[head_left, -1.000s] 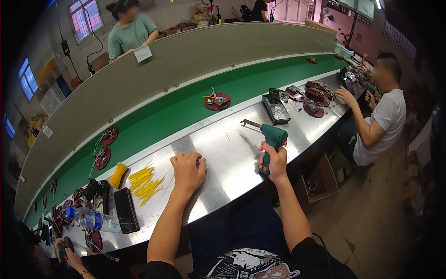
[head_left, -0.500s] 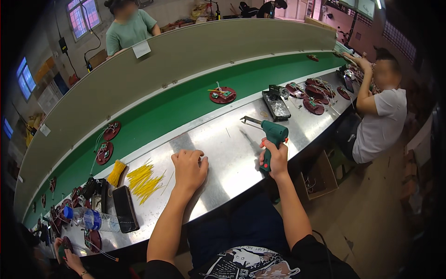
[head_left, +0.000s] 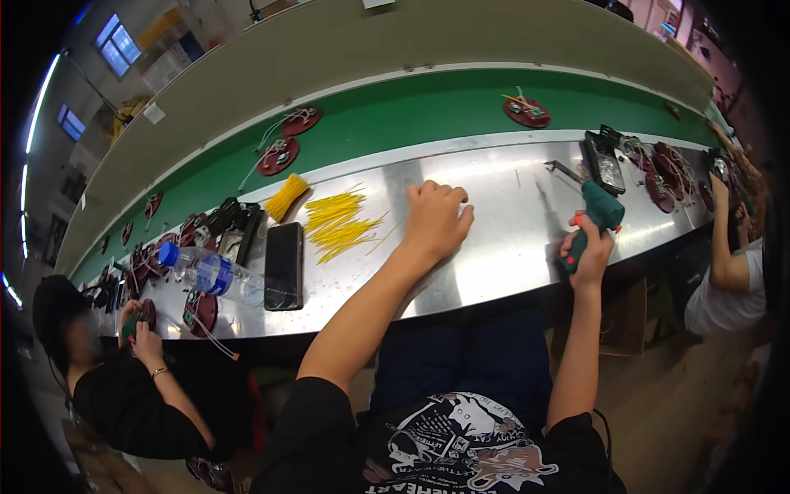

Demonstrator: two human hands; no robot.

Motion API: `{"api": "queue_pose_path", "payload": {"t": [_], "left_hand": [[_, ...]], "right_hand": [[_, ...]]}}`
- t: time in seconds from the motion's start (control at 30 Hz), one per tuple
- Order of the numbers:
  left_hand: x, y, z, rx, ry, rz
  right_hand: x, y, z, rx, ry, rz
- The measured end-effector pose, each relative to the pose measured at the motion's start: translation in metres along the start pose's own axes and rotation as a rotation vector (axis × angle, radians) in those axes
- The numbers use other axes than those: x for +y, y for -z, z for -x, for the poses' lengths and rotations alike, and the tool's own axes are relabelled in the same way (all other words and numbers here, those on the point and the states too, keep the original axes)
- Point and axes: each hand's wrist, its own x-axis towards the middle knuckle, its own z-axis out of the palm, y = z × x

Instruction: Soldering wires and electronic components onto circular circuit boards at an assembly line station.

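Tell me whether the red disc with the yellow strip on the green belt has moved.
Yes: the red disc has shifted a little rightward along the green belt, closer to the black tray on the metal bench.

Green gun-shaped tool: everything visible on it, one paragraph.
The green gun-shaped tool has a rounded, plastic-looking body, an angled handle with a red spot near its lower end, and more red higher up. A slim, dark, metallic front end points toward the far left. The person's right hand grips the handle, partly hiding it. The tool appears held above the shiny bench, its tip apparently touching nothing.
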Motion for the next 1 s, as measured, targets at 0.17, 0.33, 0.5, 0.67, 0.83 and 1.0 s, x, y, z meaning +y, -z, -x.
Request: {"api": "queue_pose_path", "payload": {"t": [0.17,0.33,0.5,0.67,0.83,1.0], "left_hand": [[-0.01,0.006,-0.005,0.022,0.063,0.036],[-0.016,0.01,-0.007,0.009,0.113,0.047],[-0.021,0.005,-0.009,-0.035,0.126,0.045],[-0.103,0.062,-0.081,-0.034,0.36,-0.425],[-0.237,0.116,-0.087,-0.056,0.627,-0.853],[-0.274,0.116,-0.074,-0.084,0.821,-0.615]], "right_hand": [[-0.003,0.003,0.0,-0.007,0.008,0.01],[0.0,0.003,0.001,-0.016,0.015,0.018],[-0.001,0.002,0.001,-0.007,0.007,0.005],[-0.003,0.004,0.004,0.001,-0.005,0.019],[-0.001,0.002,0.002,-0.001,0.016,-0.02],[-0.004,0.001,0.004,-0.006,0.007,-0.025]]}}
